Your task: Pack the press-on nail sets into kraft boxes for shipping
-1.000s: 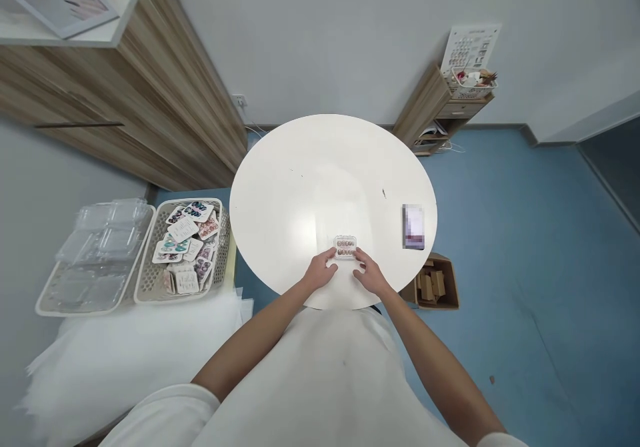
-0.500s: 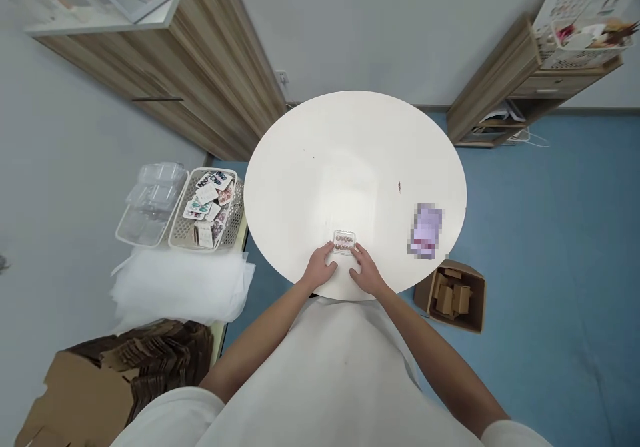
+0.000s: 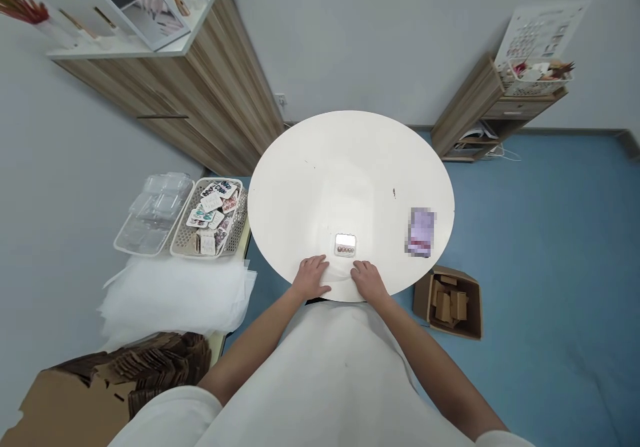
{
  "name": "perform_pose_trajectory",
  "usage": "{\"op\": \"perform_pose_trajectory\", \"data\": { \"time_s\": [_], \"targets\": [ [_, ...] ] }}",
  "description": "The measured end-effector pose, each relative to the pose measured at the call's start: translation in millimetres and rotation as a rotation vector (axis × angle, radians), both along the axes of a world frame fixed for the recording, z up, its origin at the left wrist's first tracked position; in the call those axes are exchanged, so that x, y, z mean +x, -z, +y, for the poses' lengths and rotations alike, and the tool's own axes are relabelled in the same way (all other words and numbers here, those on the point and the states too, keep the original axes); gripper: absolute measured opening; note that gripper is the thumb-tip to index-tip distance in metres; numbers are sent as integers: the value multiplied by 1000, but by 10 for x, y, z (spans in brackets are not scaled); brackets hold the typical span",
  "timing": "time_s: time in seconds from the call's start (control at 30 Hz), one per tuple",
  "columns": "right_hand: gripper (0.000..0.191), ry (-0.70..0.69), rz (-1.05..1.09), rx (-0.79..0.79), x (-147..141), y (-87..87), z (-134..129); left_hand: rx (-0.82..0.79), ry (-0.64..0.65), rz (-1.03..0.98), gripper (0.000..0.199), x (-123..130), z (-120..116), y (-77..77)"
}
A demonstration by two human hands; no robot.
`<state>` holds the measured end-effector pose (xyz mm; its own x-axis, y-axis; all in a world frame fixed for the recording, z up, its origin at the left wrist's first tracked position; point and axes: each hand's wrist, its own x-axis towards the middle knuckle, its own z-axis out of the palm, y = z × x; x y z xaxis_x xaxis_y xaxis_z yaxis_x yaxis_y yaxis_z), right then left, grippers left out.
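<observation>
A small clear case of press-on nails (image 3: 345, 249) lies flat on the white round table (image 3: 300, 167), close to its front edge. Glare covers the upper half of the case, and a row of reddish nails shows below it. To the case's lower left, my left hand (image 3: 311, 279) rests on the tabletop, fingers apart and holding nothing. My right hand (image 3: 370, 281) lies on the table to the lower right, fingers stretched forward with nothing in them. Both hands are apart from the case.
A blurred-out purple item (image 3: 421, 232) lies at the table's right. Beyond that edge stands a cardboard box (image 3: 475, 307) with smaller cartons inside. On the left are a basket of nail cards (image 3: 235, 233), clear plastic boxes (image 3: 163, 197), white bags (image 3: 175, 293) and flattened cardboard (image 3: 75, 400).
Both hands have let go of the nail case and drawn back from it toward the table's front edge. The case stays on the table. The whole view has shifted slightly.
</observation>
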<state>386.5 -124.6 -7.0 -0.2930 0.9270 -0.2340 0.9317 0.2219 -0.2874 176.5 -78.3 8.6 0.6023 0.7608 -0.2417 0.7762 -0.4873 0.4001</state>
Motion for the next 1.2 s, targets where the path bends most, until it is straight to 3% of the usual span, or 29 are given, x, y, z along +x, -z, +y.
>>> {"op": "perform_pose_trajectory", "data": {
  "time_s": [0.17, 0.43, 0.47, 0.53, 0.67, 0.83, 0.93, 1.2],
  "targets": [
    [18, 15, 52, -48, -44, -162, -51, 53, 26, 52, 26, -59, 72, -10],
    [17, 52, 215, -77, -164, -334, -387, -62, 116, -23, 20, -331, 13, -53],
    [25, 56, 235, -84, -154, -336, -414, -79, 107, -44, 20, -351, 18, -58],
    [43, 78, 268, -100, -116, -328, -443, -119, 66, -95, 22, -375, 52, -67],
    [24, 308, 326, -131, -19, -282, -371, -227, -96, -187, 24, -370, 183, -87],
    [25, 582, 352, -160, 59, -232, -117, -289, -246, -290, 24, -276, 341, -104],
    [26, 625, 304, -159, 76, -193, 13, -285, -303, -284, 23, -198, 410, -94],
    [23, 689, 178, -251, 17, -73, 133, -228, -405, -38, 17, -67, 466, 33]
  ]
}}
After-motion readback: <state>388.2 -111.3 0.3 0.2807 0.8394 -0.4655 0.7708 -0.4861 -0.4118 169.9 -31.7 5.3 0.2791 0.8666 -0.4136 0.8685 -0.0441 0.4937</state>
